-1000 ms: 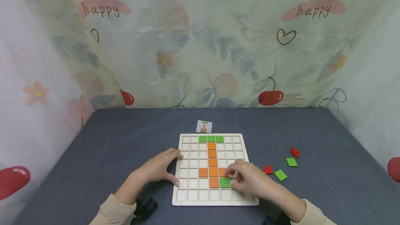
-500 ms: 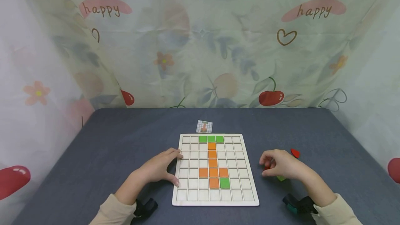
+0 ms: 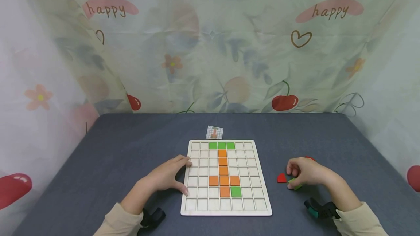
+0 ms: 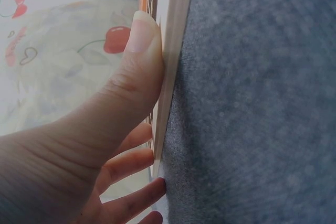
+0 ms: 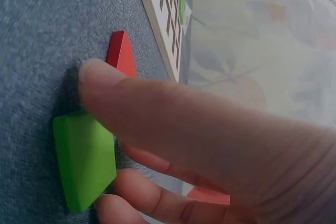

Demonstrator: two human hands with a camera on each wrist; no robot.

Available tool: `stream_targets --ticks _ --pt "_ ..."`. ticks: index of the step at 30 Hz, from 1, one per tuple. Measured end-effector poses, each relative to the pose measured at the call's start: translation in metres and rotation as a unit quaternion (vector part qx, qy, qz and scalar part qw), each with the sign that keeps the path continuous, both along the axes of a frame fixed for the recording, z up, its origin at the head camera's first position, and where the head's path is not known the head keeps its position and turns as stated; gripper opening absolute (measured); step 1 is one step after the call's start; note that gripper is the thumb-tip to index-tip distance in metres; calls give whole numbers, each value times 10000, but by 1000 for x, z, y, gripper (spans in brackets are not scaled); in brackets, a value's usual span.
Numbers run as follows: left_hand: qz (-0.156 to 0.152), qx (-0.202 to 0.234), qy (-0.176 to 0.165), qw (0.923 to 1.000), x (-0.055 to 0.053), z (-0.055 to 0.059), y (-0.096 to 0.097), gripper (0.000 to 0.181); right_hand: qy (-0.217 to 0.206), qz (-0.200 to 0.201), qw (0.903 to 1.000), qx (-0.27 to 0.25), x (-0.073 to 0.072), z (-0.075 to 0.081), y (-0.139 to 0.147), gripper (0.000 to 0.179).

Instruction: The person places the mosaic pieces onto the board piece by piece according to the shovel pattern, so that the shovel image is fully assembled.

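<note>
Board: a flat white square grid board (image 3: 226, 213) with a raised rim and shallow square cells, at lower centre of the head view; its side looks pale and smooth in the left wrist view.
Set tiles: glossy-flat orange tiles (image 3: 224, 181) form a cross-like shape; green squares (image 3: 221, 145) line the top row, and a lone green square (image 3: 236, 192) sits lower down.
Left hand: the left hand (image 3: 170, 176) has thumb and fingers spread apart, touching the board's left edge; the lowest fingers are cut off in its wrist view.
Right hand: the right hand (image 3: 305, 172), right of centre, bends its fingers about a loose green tile; whether the pinch is closed I cannot tell.
Loose green tile: the green tile (image 5: 86, 156), thick, smooth and straight-sided, is at lower left of the right wrist view, its upper corner covered by the thumb.
Red pieces: a red wedge (image 3: 281, 178) lies just left of that hand; another red piece (image 3: 309, 157) is mostly hidden behind it.
Card: a small printed card (image 3: 214, 133) above the board, its pattern too tiny to read fully.
Cloth: dark blue-grey tablecloth (image 3: 115, 156), finely woven, blurred in the left wrist view.
</note>
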State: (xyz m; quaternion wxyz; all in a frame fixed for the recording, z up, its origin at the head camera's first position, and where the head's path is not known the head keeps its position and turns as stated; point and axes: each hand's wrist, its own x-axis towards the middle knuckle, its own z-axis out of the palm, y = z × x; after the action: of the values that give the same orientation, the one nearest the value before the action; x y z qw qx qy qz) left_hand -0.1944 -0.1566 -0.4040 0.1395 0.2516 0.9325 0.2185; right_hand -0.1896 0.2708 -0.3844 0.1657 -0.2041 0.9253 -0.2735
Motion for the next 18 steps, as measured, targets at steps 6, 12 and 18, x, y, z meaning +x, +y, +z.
stream_targets --ticks 6,12,18 --pt "32 -2 -33 10000 0 0 0 86 -135 42 9999 3 -1 -1 2 32" --pt "55 -24 -28 10000 0 0 0 86 -239 109 9996 -45 -1 -1 1 29" --pt "47 -4 -33 10000 0 0 0 86 -216 36 9997 -81 1 -1 0 25"
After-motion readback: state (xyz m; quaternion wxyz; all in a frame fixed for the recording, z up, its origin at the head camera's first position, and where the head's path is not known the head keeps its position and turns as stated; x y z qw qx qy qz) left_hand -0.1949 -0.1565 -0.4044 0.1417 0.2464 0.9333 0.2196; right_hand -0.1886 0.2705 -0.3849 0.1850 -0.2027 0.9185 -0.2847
